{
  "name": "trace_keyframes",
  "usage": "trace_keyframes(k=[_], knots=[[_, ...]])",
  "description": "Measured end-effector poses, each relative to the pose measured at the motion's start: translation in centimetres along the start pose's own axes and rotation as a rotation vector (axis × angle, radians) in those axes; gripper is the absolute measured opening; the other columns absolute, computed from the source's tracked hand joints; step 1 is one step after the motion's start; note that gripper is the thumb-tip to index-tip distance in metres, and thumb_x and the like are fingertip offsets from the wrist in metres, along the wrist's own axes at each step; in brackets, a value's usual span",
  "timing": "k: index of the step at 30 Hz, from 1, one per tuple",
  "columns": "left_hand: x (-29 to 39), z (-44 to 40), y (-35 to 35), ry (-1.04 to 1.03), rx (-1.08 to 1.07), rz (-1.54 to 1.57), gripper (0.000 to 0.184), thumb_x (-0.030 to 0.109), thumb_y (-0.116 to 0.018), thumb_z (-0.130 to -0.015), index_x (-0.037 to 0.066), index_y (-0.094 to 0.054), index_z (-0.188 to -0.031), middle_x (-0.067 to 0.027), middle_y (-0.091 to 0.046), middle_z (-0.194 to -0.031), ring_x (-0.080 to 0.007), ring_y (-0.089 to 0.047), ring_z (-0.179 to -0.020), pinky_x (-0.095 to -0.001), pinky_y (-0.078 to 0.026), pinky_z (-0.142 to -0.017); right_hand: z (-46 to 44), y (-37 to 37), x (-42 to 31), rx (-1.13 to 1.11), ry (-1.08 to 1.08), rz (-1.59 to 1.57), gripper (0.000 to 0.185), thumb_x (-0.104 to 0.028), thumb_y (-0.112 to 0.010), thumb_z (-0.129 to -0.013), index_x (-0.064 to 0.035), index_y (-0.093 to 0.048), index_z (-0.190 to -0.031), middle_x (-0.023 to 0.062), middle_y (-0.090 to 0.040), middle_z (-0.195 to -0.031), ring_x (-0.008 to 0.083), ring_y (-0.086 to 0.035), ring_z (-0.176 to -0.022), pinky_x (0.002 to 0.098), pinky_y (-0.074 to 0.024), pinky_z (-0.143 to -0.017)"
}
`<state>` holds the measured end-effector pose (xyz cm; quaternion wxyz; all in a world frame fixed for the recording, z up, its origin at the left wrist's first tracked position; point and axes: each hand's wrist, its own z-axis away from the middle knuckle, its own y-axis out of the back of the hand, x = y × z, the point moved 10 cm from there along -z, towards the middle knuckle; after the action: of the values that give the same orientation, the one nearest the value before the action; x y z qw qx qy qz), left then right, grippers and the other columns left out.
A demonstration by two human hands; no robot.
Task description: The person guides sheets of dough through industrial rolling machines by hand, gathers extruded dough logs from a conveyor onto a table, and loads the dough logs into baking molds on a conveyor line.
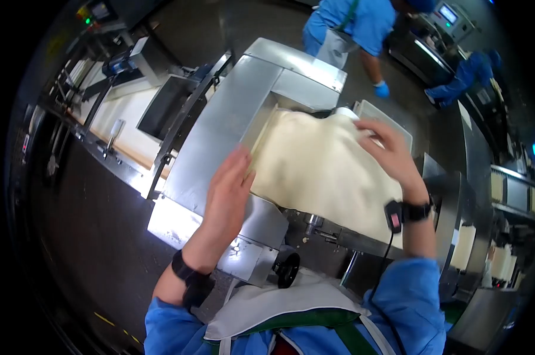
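Here: steel machine (pixel 220 142), cream dough sheet (pixel 309 160) in its recess; pale bin (pixel 399 126), contents unclear; left hand (pixel 226 189), fingers extended, empty; right hand (pixel 390 155), fingers half-curled, grip indeterminable.

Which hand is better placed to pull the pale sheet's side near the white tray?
Probably the right hand: it is near the tray; the left hand is by the left edge of the sheet.

a co-worker (pixel 365 21) with a blue glove (pixel 381 90) stands at the top, a second person (pixel 464 80) is farther right, a screen (pixel 448 14) glows top right, and a pale conveyor (pixel 138 142) lies left, beside dark floor (pixel 72 219) with a yellow line (pixel 104 319).
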<state>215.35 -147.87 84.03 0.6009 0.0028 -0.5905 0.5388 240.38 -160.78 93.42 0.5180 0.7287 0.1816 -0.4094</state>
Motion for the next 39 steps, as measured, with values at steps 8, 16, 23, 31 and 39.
trace_keyframes(k=[8, 16, 23, 31, 39], knots=[[-8.2, -11.0, -4.3, -0.026, -0.045, -0.090, 0.056, 0.033, -0.036, -0.099, 0.000, -0.028, -0.143, -0.0150, -0.026, -0.151, -0.0253, -0.022, -0.141, -0.0376, -0.014, -0.116, 33.5, 5.3, 11.1, 0.912, -0.708, -0.516, 0.030, -0.014, -0.064, -0.088, -0.0024, -0.059, -0.115, 0.0078, -0.066, -0.103, 0.0152, -0.061, -0.095, 0.0274, -0.0495, -0.078], [-2.2, -4.7, -1.2, -0.050, 0.001, 0.035, 0.053, 0.037, -0.036, -0.100, 0.003, -0.036, -0.140, -0.0149, -0.037, -0.144, -0.0255, -0.034, -0.135, -0.0372, -0.024, -0.112, 35.5, -4.6, 10.2, 0.813, -0.649, -0.890, 0.016, -0.005, -0.062, -0.086, -0.0009, -0.062, -0.102, 0.0075, -0.067, -0.088, 0.0154, -0.063, -0.081, 0.0270, -0.0515, -0.075], [11.3, 3.1, 13.9, -0.491, 0.244, -0.249, 0.044, 0.031, -0.035, -0.100, 0.008, -0.045, -0.136, -0.0098, -0.049, -0.134, -0.0203, -0.046, -0.124, -0.0332, -0.032, -0.104, 20.1, -13.7, -3.7, 0.125, -0.324, -0.810, 0.021, -0.001, -0.063, -0.085, 0.0003, -0.062, -0.106, 0.0071, -0.064, -0.102, 0.0123, -0.062, -0.092, 0.0262, -0.0504, -0.080], [14.0, 6.0, 35.4, -0.348, 0.404, -0.319, 0.044, 0.033, -0.044, -0.098, 0.005, -0.051, -0.130, -0.0068, -0.058, -0.120, -0.0168, -0.053, -0.112, -0.0293, -0.039, -0.092, 10.7, -23.6, -12.8, 0.173, -0.239, -0.677, 0.038, -0.017, -0.066, -0.087, -0.0014, -0.057, -0.121, 0.0102, -0.059, -0.121, 0.0156, -0.056, -0.107, 0.0317, -0.0446, -0.094], [15.7, 2.4, 38.8, -0.190, 0.277, -0.586, 0.026, 0.016, -0.051, -0.095, 0.007, -0.060, -0.119, -0.0021, -0.063, -0.107, -0.0102, -0.057, -0.097, -0.0264, -0.042, -0.082, 2.6, -29.5, -15.4, 0.143, -0.182, 0.011, 0.066, -0.039, -0.054, -0.093, 0.0011, -0.034, -0.141, 0.0247, -0.034, -0.144, 0.0351, -0.029, -0.137, 0.0380, -0.0259, -0.111]])
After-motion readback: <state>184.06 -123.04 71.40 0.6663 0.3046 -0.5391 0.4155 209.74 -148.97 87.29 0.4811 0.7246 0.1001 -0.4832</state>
